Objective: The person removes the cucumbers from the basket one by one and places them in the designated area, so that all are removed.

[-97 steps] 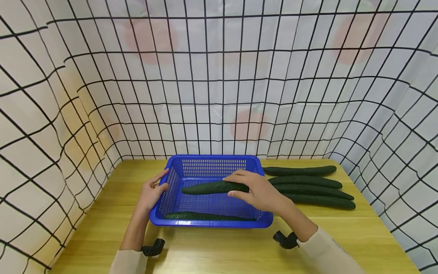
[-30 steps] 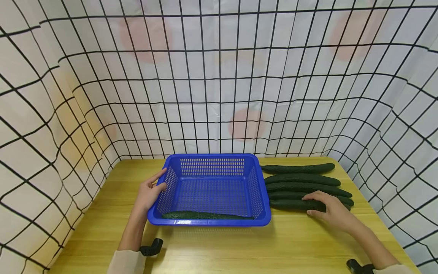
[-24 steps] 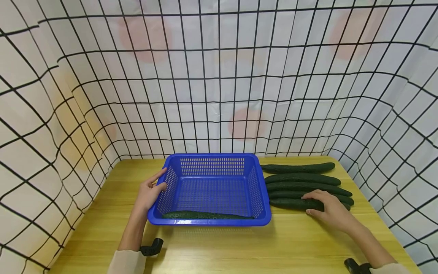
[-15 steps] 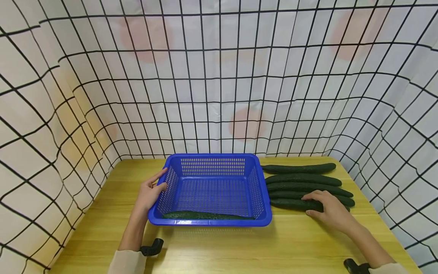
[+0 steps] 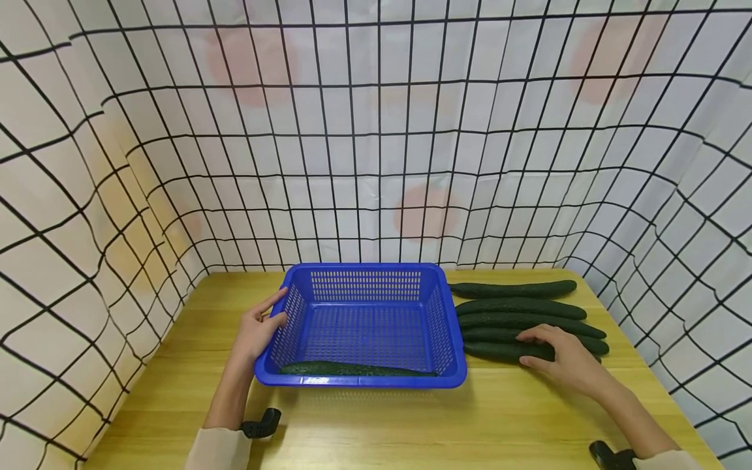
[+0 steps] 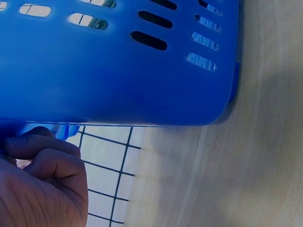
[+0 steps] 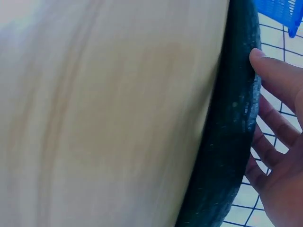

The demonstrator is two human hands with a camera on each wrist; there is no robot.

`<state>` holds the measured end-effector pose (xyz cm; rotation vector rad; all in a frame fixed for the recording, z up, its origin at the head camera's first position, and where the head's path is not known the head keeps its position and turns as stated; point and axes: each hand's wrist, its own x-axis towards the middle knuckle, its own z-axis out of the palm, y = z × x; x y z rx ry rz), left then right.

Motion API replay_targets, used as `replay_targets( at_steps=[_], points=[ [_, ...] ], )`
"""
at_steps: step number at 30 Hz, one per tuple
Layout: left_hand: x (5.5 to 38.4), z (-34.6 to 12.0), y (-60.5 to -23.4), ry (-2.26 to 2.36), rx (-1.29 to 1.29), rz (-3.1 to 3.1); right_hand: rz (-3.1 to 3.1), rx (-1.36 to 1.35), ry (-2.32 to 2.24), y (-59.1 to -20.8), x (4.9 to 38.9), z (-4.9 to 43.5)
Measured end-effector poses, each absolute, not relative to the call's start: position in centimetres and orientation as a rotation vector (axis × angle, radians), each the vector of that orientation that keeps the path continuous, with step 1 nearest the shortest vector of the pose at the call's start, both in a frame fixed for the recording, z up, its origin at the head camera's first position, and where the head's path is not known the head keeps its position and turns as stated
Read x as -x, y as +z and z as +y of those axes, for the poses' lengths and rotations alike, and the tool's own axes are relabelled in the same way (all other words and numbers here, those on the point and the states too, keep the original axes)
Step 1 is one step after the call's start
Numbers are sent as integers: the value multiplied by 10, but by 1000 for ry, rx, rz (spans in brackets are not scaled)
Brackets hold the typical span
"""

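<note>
A blue perforated plastic basket (image 5: 376,267) stands mid-table, with one dark green cucumber (image 5: 352,369) lying along its near side. My left hand (image 5: 256,334) grips the basket's left rim, thumb over the inner side. The left wrist view shows the basket's outer wall (image 6: 118,90) beside curled fingers (image 6: 57,165). On the right, my right hand (image 5: 572,362) is over the nearest cucumber (image 5: 493,351) of a row on the table. In the right wrist view its thumb presses on that cucumber (image 7: 234,118), and the other fingers reach behind it.
Several more cucumbers (image 5: 519,307) lie roughly side by side to the right of the basket, their left ends close to its wall. The wooden table (image 5: 376,431) is bounded at back and sides by a black wire grid (image 5: 378,173) before pale cloth.
About three seconds ago my right hand held a cucumber over the basket; since then the hand has moved right, and another cucumber lies in the row. My left hand keeps its place.
</note>
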<state>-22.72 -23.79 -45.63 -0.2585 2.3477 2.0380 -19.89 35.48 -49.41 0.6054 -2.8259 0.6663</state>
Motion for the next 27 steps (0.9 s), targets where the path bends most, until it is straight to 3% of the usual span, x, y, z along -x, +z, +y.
replay_targets(
  at_steps=[11,27],
  points=[
    [226,-237,-456,2045,263,2344,-2768,-605,721,-473,204,335],
    [227,-237,-456,2045,264,2347,-2667,-714,913,-437,214,253]
  ],
)
